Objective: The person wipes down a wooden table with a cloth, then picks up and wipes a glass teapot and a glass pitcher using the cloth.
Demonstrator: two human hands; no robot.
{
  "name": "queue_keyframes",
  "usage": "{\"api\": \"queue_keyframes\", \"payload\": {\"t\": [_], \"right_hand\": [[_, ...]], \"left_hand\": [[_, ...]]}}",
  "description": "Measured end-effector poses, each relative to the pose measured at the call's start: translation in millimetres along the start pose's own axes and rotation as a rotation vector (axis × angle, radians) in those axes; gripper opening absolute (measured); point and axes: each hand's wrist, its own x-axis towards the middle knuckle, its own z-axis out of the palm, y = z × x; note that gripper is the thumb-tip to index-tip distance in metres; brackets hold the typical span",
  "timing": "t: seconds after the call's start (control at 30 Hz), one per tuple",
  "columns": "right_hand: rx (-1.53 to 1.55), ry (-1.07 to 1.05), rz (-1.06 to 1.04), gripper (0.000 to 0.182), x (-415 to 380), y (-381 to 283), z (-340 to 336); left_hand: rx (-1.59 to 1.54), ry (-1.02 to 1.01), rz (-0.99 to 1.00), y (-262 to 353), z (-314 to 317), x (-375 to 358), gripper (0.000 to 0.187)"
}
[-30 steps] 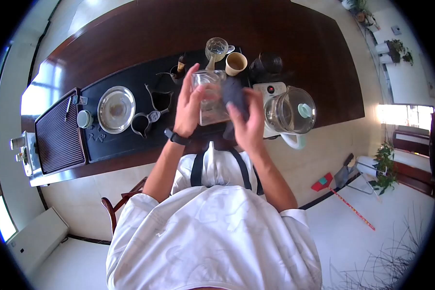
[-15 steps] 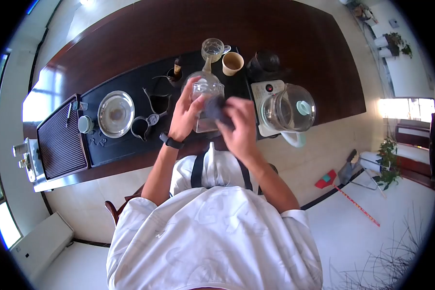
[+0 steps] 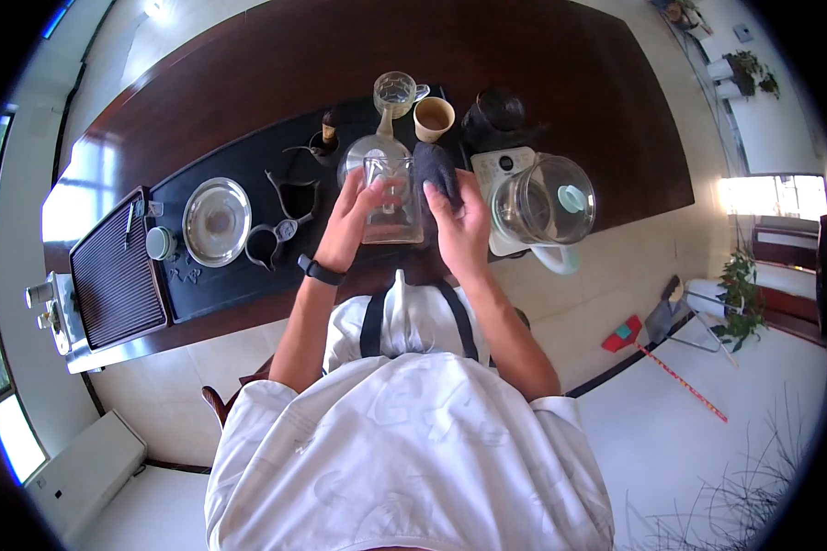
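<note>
My left hand (image 3: 354, 216), with a dark band at the wrist, grips the left side of a clear glass vessel (image 3: 395, 225) with straight walls. A dark grey cloth or sponge (image 3: 436, 168) is in my right hand (image 3: 466, 220), its thumb pressed on the near side. The cloth is at the upper right edge of the vessel. Just behind the vessel stands a round glass pot (image 3: 363, 154), partly covered by it. Beyond are a glass cup with a handle (image 3: 395, 93) and a tan paper cup (image 3: 434, 119).
On the right, a glass kettle (image 3: 551, 202) sits on a white base (image 3: 505, 165), beside a dark round container (image 3: 494, 118). To the left are dark pouring vessels (image 3: 294, 197), a silver plate (image 3: 217, 222), a small lidded jar (image 3: 162, 243) and a slatted tray (image 3: 119, 271).
My right hand has moved the dark cloth from in front of the vessel to its upper right edge. My left hand still holds the vessel.
</note>
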Motion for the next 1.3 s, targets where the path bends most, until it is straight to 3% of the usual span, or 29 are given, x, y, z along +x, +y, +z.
{"api": "queue_keyframes", "payload": {"t": [0.1,0.2,0.3,0.47,0.57,0.63,0.67,0.73,0.83,0.9,1.0,1.1,1.13,1.23,1.3], "right_hand": [[-0.003,-0.011,-0.085,0.023,-11.6,-0.7,3.5],[-0.260,-0.135,-0.233,0.022,-20.5,-8.2,0.8],[-0.336,-0.244,-0.380,0.026,-40.7,-14.2,-5.6],[-0.325,-0.143,-0.316,0.024,-18.8,-23.1,-3.5],[-0.248,-0.070,-0.192,0.021,2.2,-31.6,-1.2],[-0.381,-0.112,-0.341,0.021,-11.3,-34.1,-5.4],[-0.380,-0.172,-0.388,0.022,-21.0,-37.3,-8.8],[-0.367,-0.235,-0.445,0.026,-36.5,-35.8,-11.9],[-0.381,-0.211,-0.453,0.025,-22.4,-38.6,-13.2],[-0.383,-0.084,-0.363,0.023,-0.3,-41.9,-6.9],[-0.327,-0.130,-0.345,0.024,11.7,-46.4,-6.2],[-0.435,-0.300,-0.490,0.032,-18.3,-50.5,-13.1],[-0.413,-0.343,-0.516,0.037,-29.6,-47.1,-13.1],[-0.409,-0.324,-0.535,0.036,-27.6,-42.5,-13.4],[-0.429,-0.217,-0.474,0.033,-9.6,-47.4,-9.4]], "left_hand": [[-0.033,-0.028,-0.031,-1.2,-0.6,-3.4,0.069],[0.038,0.027,-0.041,-2.9,-0.3,-5.9,0.068],[-0.190,-0.032,0.025,-8.3,-12.5,-2.3,0.073],[-0.207,-0.119,0.049,-21.7,-7.6,-5.3,0.074],[-0.438,-0.204,-0.037,-20.3,0.4,-9.9,0.076],[-0.466,-0.214,0.032,-12.8,-3.0,-3.8,0.077],[-0.584,-0.179,0.022,-5.5,0.3,-3.7,0.068],[-0.479,-0.245,0.110,-2.7,-9.2,-0.2,0.077],[-0.450,-0.288,0.078,-12.4,-9.7,-7.4,0.082],[-0.536,-0.300,-0.040,-19.4,0.0,-14.6,0.084],[-0.662,-0.325,-0.063,-15.1,10.0,-15.6,0.083],[-0.673,-0.239,-0.005,-2.4,1.0,-9.5,0.081],[-0.572,-0.307,0.052,1.5,-8.3,-3.8,0.081],[-0.523,-0.335,0.006,0.6,-6.8,-10.1,0.083],[-0.390,-0.235,0.027,-2.9,8.9,-16.2,0.081]]}}
